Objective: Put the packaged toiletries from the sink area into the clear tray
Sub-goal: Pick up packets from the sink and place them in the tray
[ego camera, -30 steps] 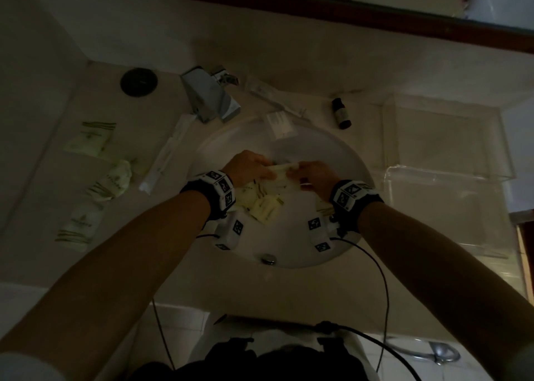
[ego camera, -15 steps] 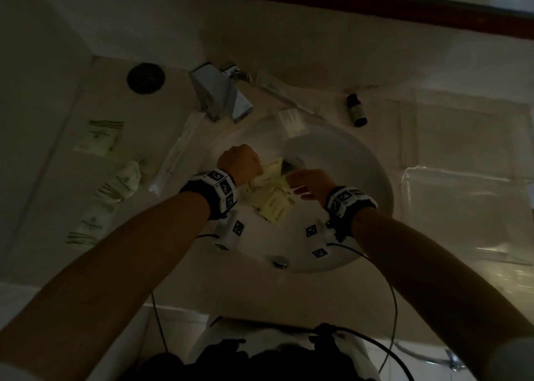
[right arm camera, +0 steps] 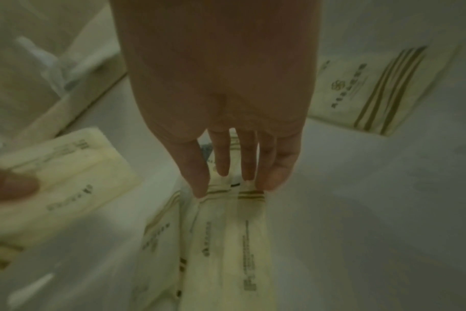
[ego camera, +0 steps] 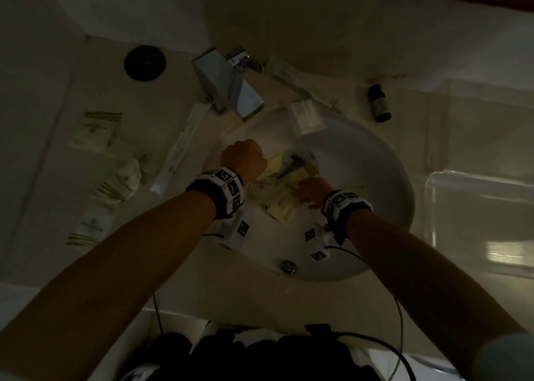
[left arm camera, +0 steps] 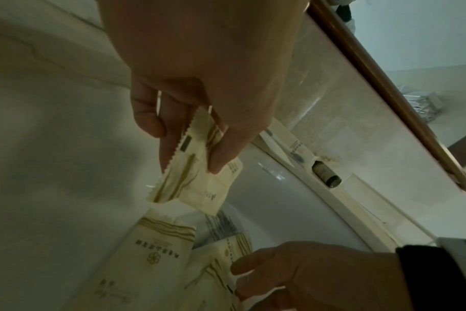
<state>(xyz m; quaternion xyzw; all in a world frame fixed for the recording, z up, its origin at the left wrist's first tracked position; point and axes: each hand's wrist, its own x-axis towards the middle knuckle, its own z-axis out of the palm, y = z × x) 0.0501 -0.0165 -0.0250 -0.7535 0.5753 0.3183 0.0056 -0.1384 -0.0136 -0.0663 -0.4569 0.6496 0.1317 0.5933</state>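
Several cream packets [ego camera: 284, 204] with olive stripes lie in the white sink basin [ego camera: 372, 178]. My left hand [ego camera: 244, 158] is over the basin's far left part and pinches a small bunch of packets [left arm camera: 200, 168] between thumb and fingers [left arm camera: 224, 151]. My right hand [ego camera: 310, 191] reaches down with straight fingers, and its fingertips [right arm camera: 200, 189] touch long packets [right arm camera: 226, 242] on the basin floor. One more packet [right arm camera: 373, 88] lies apart to its right. The clear tray [ego camera: 476, 201] stands on the counter right of the sink.
A chrome faucet [ego camera: 228, 86] stands behind the basin, with a small dark bottle [ego camera: 380, 103] and a white sachet [ego camera: 306, 116] on the rim. Left of the sink lie more packets [ego camera: 95, 131] and a long wrapped item [ego camera: 182, 146]. A black disc [ego camera: 145, 62] sits far left.
Both hands met at one packet a second ago. The right hand has since let go and dropped to the packets in the basin, while the left keeps its bunch, shifted slightly left.
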